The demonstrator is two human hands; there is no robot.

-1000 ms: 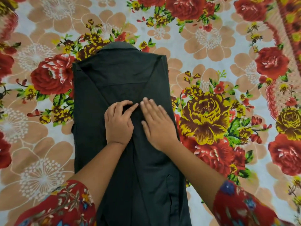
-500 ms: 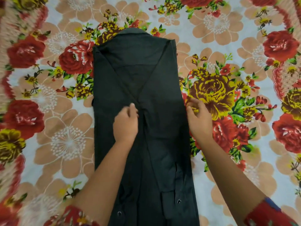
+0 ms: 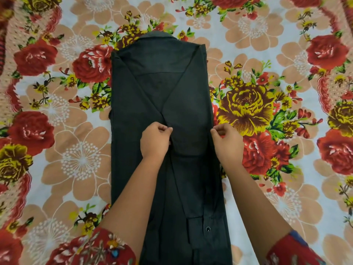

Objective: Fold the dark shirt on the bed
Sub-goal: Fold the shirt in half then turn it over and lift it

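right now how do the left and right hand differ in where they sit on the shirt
The left hand pinches fabric near the middle of the dark shirt, where the folded sleeves cross; the right hand pinches its right edge, partly over the floral bedsheet. Both are curled in a closed grip, level with each other.

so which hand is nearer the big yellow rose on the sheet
Right. The right hand sits at the dark shirt's edge beside the yellow rose; the left hand is mid-shirt.
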